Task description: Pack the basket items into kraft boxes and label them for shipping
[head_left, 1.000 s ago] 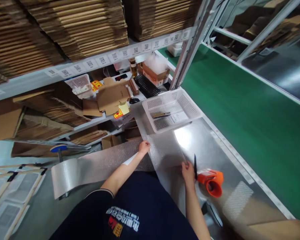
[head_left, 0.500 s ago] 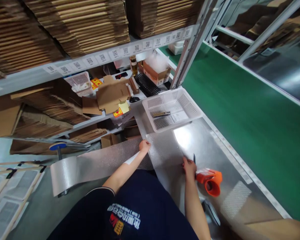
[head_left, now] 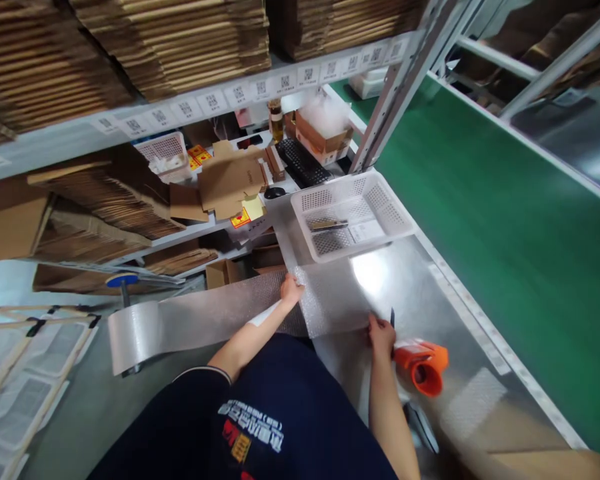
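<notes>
A clear strip of bubble wrap runs from its roll on the left, across the gap and onto the metal table. My left hand is closed on the sheet at the table's left edge. On the table, my right hand pinches the sheet's near right corner. A thin dark blade-like tip sticks out beside that hand; the rest of it is hidden. Just right of the hand lies an orange tape dispenser.
Beyond the sheet stands a white plastic basket with a long item inside. A green conveyor belt runs along the right. Shelves of folded cardboard overhang the far side. A keyboard and flattened box lie behind.
The camera view has shifted slightly, moving the surroundings a little to the right. Both hands keep their hold on the bubble wrap, which stays stretched between roll and table.
</notes>
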`<state>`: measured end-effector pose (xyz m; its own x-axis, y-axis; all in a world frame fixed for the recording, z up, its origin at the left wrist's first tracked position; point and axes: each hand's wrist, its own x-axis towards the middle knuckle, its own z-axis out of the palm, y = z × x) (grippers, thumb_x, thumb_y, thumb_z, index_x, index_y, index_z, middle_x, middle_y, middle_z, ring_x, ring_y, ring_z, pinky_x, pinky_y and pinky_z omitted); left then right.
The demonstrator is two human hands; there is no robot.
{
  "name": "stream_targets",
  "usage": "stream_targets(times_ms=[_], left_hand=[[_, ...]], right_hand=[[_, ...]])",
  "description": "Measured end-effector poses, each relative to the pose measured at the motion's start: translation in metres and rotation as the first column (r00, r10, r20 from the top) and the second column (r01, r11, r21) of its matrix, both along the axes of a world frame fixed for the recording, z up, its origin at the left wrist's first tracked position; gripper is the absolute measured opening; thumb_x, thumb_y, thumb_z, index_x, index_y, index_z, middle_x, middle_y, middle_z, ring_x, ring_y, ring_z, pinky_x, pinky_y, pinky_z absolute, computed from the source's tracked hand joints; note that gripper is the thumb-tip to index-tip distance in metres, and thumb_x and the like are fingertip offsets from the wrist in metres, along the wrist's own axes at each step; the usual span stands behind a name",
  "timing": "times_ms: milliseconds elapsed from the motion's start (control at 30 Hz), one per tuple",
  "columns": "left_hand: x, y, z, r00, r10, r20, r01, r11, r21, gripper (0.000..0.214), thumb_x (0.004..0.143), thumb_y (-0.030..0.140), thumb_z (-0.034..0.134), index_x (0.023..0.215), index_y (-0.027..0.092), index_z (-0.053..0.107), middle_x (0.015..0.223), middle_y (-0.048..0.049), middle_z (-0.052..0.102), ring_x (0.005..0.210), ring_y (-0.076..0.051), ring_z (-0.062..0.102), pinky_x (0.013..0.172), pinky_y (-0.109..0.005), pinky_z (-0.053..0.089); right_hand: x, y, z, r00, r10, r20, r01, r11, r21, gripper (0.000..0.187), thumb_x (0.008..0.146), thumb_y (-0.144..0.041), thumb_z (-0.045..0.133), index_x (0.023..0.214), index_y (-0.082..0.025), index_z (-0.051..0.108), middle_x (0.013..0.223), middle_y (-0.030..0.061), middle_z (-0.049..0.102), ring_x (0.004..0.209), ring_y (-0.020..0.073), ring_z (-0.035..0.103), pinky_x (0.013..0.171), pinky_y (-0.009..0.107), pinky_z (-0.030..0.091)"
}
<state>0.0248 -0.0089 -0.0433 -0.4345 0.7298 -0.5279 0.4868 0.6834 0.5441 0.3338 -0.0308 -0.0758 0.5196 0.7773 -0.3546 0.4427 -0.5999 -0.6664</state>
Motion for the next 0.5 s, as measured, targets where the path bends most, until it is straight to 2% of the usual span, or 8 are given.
stream_targets(times_ms=[133, 233, 300, 367, 500], left_hand=[[0.001, -0.007, 0.001, 0.998, -0.063, -0.027, 0.064, 0.998, 0.02, 0.055, 0.095, 0.014, 0.063, 0.149, 0.011, 0.048, 0.115, -0.0161, 0.079, 0.115, -0.029, 0.073, 0.1, -0.036, 0.051], [0.004, -0.013, 0.004, 0.99, -0.129, -0.055, 0.132, 0.989, 0.063, 0.069, 0.099, 0.016, 0.058, 0.163, 0.012, 0.032, 0.116, -0.0162, 0.079, 0.112, -0.03, 0.074, 0.099, -0.037, 0.052], [0.006, -0.015, 0.006, 0.984, -0.166, -0.069, 0.172, 0.982, 0.083, 0.071, 0.101, 0.017, 0.055, 0.166, 0.012, 0.027, 0.117, -0.0158, 0.078, 0.111, -0.029, 0.074, 0.099, -0.035, 0.052], [0.008, -0.015, 0.005, 0.98, -0.183, -0.076, 0.189, 0.979, 0.081, 0.066, 0.103, 0.016, 0.052, 0.165, 0.013, 0.031, 0.12, -0.0153, 0.078, 0.114, -0.028, 0.073, 0.101, -0.034, 0.051], [0.003, -0.006, 0.005, 0.976, -0.195, -0.096, 0.202, 0.977, 0.062, 0.051, 0.103, 0.016, 0.053, 0.153, 0.021, 0.053, 0.131, -0.0105, 0.076, 0.122, -0.023, 0.071, 0.108, -0.03, 0.049]], right_hand=[[-0.003, -0.001, 0.0, 0.999, -0.021, 0.028, 0.02, 0.999, 0.037, 0.037, 0.075, -0.06, 0.067, 0.072, -0.023, 0.065, 0.065, 0.0117, 0.073, 0.076, 0.0332, 0.072, 0.069, 0.039, 0.053], [-0.004, -0.001, 0.005, 0.998, -0.029, 0.062, 0.026, 0.998, 0.05, 0.038, 0.077, -0.058, 0.065, 0.076, -0.02, 0.067, 0.076, 0.0164, 0.076, 0.082, 0.0347, 0.072, 0.075, 0.041, 0.054], [-0.003, -0.002, 0.009, 0.997, -0.025, 0.078, 0.021, 0.999, 0.048, 0.036, 0.079, -0.055, 0.063, 0.079, -0.019, 0.068, 0.084, 0.0183, 0.078, 0.086, 0.0342, 0.072, 0.078, 0.041, 0.054], [-0.003, -0.002, 0.013, 0.996, -0.008, 0.085, 0.005, 0.999, 0.032, 0.033, 0.08, -0.052, 0.062, 0.081, -0.019, 0.067, 0.087, 0.0183, 0.078, 0.088, 0.0331, 0.072, 0.08, 0.04, 0.053], [-0.007, 0.004, 0.021, 0.993, 0.061, 0.1, -0.06, 0.998, -0.021, 0.029, 0.087, -0.05, 0.059, 0.079, -0.022, 0.063, 0.081, 0.015, 0.076, 0.089, 0.0322, 0.07, 0.078, 0.038, 0.052]])
